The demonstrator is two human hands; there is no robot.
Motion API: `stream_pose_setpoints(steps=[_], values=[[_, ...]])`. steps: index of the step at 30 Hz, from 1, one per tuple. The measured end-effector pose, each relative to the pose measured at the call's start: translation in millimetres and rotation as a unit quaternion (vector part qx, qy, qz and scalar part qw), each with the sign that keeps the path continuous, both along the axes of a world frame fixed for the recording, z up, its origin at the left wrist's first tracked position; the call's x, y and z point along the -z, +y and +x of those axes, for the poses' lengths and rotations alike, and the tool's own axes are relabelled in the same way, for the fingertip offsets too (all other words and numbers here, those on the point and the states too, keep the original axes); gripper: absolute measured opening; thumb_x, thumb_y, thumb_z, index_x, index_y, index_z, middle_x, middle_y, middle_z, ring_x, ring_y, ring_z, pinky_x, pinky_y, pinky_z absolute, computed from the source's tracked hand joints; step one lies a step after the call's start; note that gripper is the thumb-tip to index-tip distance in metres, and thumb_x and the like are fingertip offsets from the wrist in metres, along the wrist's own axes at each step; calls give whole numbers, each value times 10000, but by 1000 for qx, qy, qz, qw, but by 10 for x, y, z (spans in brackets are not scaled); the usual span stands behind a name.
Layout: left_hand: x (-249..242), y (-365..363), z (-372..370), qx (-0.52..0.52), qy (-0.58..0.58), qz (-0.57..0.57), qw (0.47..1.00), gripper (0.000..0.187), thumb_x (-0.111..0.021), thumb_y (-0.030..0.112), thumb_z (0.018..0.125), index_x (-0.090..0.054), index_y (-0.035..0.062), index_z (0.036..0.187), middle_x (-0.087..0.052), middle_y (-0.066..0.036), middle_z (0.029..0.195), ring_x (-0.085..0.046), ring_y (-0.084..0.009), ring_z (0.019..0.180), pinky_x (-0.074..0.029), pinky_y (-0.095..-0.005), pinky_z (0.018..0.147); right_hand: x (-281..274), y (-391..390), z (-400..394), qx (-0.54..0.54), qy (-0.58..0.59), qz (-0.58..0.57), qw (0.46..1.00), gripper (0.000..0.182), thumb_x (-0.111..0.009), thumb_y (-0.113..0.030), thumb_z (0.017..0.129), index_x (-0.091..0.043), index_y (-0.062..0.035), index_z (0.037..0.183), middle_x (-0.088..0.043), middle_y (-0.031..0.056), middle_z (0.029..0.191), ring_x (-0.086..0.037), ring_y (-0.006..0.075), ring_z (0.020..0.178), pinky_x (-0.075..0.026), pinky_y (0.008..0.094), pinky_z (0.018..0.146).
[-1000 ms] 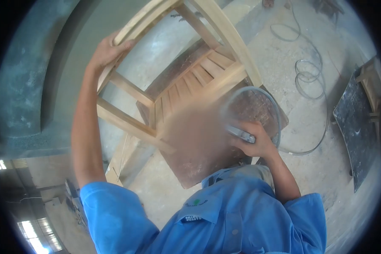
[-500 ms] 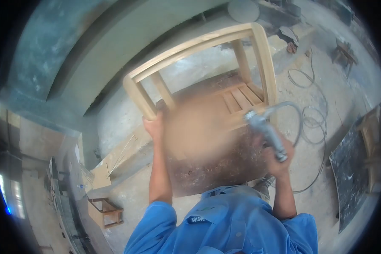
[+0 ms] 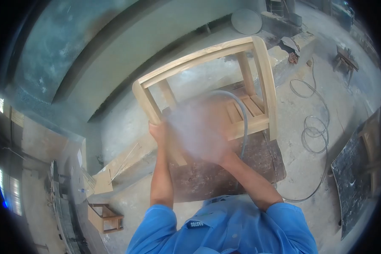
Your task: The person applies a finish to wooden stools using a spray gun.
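Observation:
A pale wooden chair frame (image 3: 199, 55), with slats showing at its right side, stands on a dark, stained board (image 3: 258, 163). My left hand (image 3: 157, 132) is wrapped round the lower end of its left post. In front of the chair, my right hand (image 3: 218, 152) reaches to the middle, its fingers lost in a hazy, blurred patch. That haze also hides the spray gun, which shows in this hand half a second earlier. A grey hose (image 3: 245, 122) arches over the slats from the blurred area down past my right forearm.
Coiled hose (image 3: 313, 131) lies on the concrete floor at right. Beyond it leans a dark board (image 3: 355, 182). A small wooden stool (image 3: 347, 59) stands at far right, another small wooden frame (image 3: 106, 218) at lower left. A greenish wall (image 3: 127, 46) rises behind the chair.
My right hand has moved left with the spray gun, from the chair's right side to its middle, and the hose now arches over the slats. My left hand keeps its hold on the post.

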State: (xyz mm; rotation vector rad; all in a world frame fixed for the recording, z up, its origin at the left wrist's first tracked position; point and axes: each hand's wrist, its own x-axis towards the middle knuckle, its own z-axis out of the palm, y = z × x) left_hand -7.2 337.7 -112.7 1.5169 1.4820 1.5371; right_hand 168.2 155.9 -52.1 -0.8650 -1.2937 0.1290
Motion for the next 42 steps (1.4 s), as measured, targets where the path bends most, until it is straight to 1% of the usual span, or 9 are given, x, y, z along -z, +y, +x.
stream_pose_setpoints(steps=[5, 8, 11, 14, 20, 21, 27, 36, 42], values=[[127, 168, -65, -2, 61, 34, 998, 302, -728, 192, 783, -598, -26, 946, -628, -79, 805, -583, -157, 698, -483, -321, 627, -306, -475, 403, 12, 111, -44, 993, 479, -751, -158, 826, -608, 41, 1237, -698, 155, 882, -680, 174, 723, -529, 287, 645], [156, 192, -68, 8, 54, 53, 997, 304, -737, 197, 779, -600, -25, 937, -622, -71, 781, -575, -156, 673, -479, -325, 609, -173, -791, 708, 133, 84, -53, 986, 477, -732, -153, 854, -589, 39, 1267, -697, 116, 859, -667, 139, 748, -525, 280, 653], [269, 306, -197, 10, 68, 61, 996, 289, -737, 189, 786, -604, -21, 932, -620, -70, 788, -574, -155, 678, -479, -320, 619, -96, -1124, 887, 160, 202, -100, 961, 472, -712, -155, 877, -576, 37, 1285, -691, 99, 844, -660, 129, 780, -521, 268, 685], [231, 226, -77, 28, 51, 55, 997, 276, -730, 181, 789, -607, -20, 932, -621, -72, 802, -577, -157, 696, -482, -319, 639, -157, -1224, 991, 237, 106, -59, 964, 461, -698, -163, 888, -577, 40, 1284, -691, 94, 861, -650, 124, 775, -518, 262, 716], [67, 123, 10, 24, 53, 39, 998, 359, -708, 169, 758, -623, -69, 1013, -670, -141, 893, -632, -223, 791, -504, -369, 729, -156, -1268, 1196, 299, 125, -64, 944, 458, -698, -173, 889, -582, 42, 1277, -701, 85, 893, -625, 104, 769, -515, 259, 720], [89, 128, -18, 27, 62, 39, 997, 359, -707, 169, 758, -623, -70, 1013, -670, -141, 893, -633, -224, 794, -504, -369, 732, -173, -1276, 1205, 276, 184, -78, 940, 462, -712, -183, 880, -593, 40, 1265, -699, 79, 880, -618, 95, 766, -510, 256, 708], [82, 251, 3, 55, 55, 8, 997, 322, -721, 196, 763, -632, -36, 968, -646, -92, 861, -601, -180, 769, -493, -348, 728, -42, -1560, 1145, 75, 91, -100, 988, 472, -739, -205, 857, -613, 33, 1244, -682, 69, 848, -611, 101, 736, -495, 248, 684], [-61, 331, 52, 61, 43, -18, 997, 268, -715, 184, 777, -639, -25, 925, -630, -68, 808, -586, -161, 711, -484, -327, 673, 1035, -2481, 778, 237, 153, -302, 911, 482, -728, -156, 836, -603, 21, 1266, -688, 106, 887, -635, 130, 767, -504, 271, 720], [-21, 360, 13, 80, 41, -3, 996, 220, -708, 165, 790, -639, -16, 893, -619, -58, 793, -577, -155, 689, -477, -331, 649, 1342, -2544, 552, 229, 151, -334, 902, 485, -727, -115, 810, -601, 23, 1257, -705, 160, 968, -686, 194, 830, -530, 325, 758]])
